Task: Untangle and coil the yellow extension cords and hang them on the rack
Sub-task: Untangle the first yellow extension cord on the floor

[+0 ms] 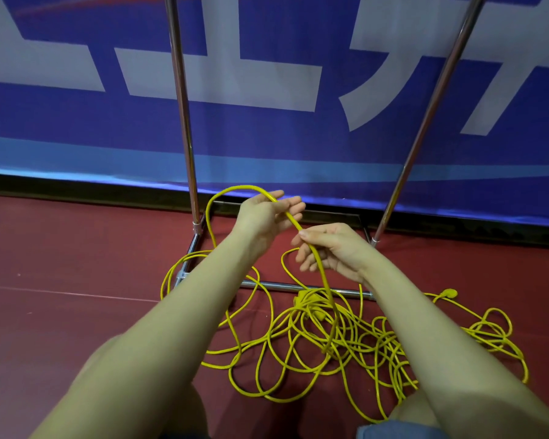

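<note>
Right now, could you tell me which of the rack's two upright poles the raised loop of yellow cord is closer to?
The left upright pole. The raised loop, held up by both hands, arcs right beside its base, while the right upright pole stands farther off.

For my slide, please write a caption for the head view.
Both hands, left hand and right hand, lift one yellow cord from the tangle before the rack.

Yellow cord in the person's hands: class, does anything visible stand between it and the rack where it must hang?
No separate obstacle shows. Both the left hand and right hand already hold the yellow cord, beside the rack. But the strand runs down into the tangled pile on the floor, still knotted. The hanging bar is out of view.
</note>
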Demonstrator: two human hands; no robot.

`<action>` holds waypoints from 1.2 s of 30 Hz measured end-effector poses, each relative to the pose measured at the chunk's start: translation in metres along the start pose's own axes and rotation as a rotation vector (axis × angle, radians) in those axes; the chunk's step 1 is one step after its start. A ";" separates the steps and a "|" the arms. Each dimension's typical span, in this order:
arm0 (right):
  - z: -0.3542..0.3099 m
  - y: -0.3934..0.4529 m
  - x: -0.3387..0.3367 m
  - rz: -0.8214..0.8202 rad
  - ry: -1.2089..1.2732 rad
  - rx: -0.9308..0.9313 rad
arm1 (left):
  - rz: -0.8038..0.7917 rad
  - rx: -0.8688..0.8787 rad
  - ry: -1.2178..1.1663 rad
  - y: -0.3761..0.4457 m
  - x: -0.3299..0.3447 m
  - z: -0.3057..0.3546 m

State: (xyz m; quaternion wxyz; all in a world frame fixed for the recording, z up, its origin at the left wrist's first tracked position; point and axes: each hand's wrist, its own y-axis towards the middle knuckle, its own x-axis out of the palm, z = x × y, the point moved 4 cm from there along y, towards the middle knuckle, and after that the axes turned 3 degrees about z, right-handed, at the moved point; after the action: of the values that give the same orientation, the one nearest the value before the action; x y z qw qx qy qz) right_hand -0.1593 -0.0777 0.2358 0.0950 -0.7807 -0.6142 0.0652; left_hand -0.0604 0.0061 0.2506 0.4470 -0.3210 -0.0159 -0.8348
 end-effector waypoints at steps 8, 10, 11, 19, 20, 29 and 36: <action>-0.003 -0.009 -0.005 -0.109 0.082 0.014 | 0.076 0.120 -0.223 0.013 -0.009 0.021; -0.002 -0.011 -0.007 -0.135 0.063 0.026 | 0.125 0.147 -0.313 0.017 -0.018 0.026; -0.001 -0.012 -0.008 -0.141 0.052 0.029 | 0.143 0.161 -0.351 0.018 -0.022 0.028; 0.000 -0.006 -0.015 -0.037 0.034 -0.006 | -0.021 0.036 -0.021 -0.002 -0.002 0.007; -0.001 -0.006 -0.013 -0.045 0.028 -0.004 | -0.038 0.046 0.015 -0.005 0.001 0.003; -0.007 -0.011 -0.003 -0.125 0.075 0.043 | 0.007 0.122 -0.075 -0.004 -0.003 0.011; -0.002 -0.016 -0.012 -0.201 0.029 0.042 | 0.169 0.187 -0.208 0.013 -0.030 0.029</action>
State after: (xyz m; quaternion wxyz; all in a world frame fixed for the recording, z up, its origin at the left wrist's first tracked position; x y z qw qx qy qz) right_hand -0.1773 -0.0854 0.2410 0.1265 -0.7139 -0.6863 0.0570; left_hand -0.0234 0.0295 0.2535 0.5397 -0.3627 -0.1126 -0.7513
